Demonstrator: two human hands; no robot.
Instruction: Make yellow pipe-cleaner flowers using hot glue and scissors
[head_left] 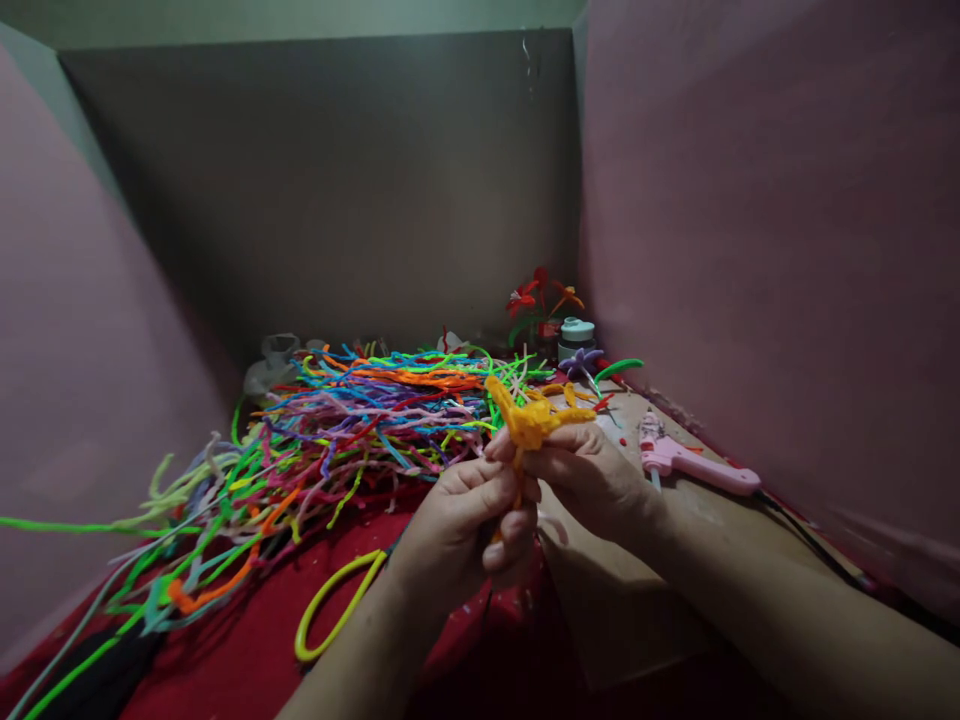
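An orange-yellow pipe cleaner flower [531,422] is held up in front of me, its petals spreading up and to the right. My left hand [480,510] wraps its fingers round the stem just under the bloom. With thumb and forefinger, my right hand [589,475] pinches the flower's base and right petal. Parts of the stem are hidden behind my fingers. Just beyond my hands lies a big heap of coloured pipe cleaners [390,400]. Beside my left forearm rests a yellow scissor-like handle [304,625], its other end covered by my arm.
A pink glue gun [705,468] with a black cord lies on the cardboard [622,610] at right. Farther back stand red and orange pipe cleaner flowers [540,285], a bottle with a pale lid [577,330] and a purple flower [581,362]. Pink walls close in both sides.
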